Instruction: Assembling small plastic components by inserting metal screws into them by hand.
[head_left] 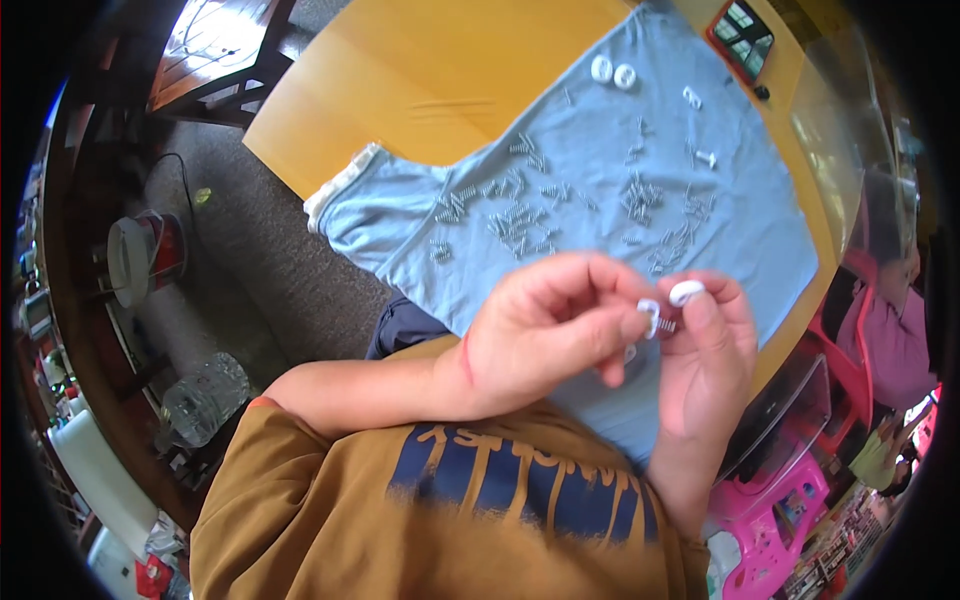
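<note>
My left hand (550, 335) is closed, pinching a small white plastic part (648, 312) between thumb and fingertips. A short metal spring (667, 325) sticks out from that part toward my right hand. Between the thumb and finger of my right hand (715, 335) is a round white plastic cap (686, 292). Both hands meet above the near part of a light blue cloth (400, 215). Farther up the cloth lie several loose springs (515, 230), another pile of springs (640, 197) and thin metal pieces (680, 240) too small to tell exactly.
Two round white caps (613, 74) rest at the cloth's far edge, with small white parts (692, 97) to their right. A dark-screened device (741, 40) lies on the yellow table (400, 90). A bucket (135, 260) stands at left; pink and red chairs (775, 515) are at right.
</note>
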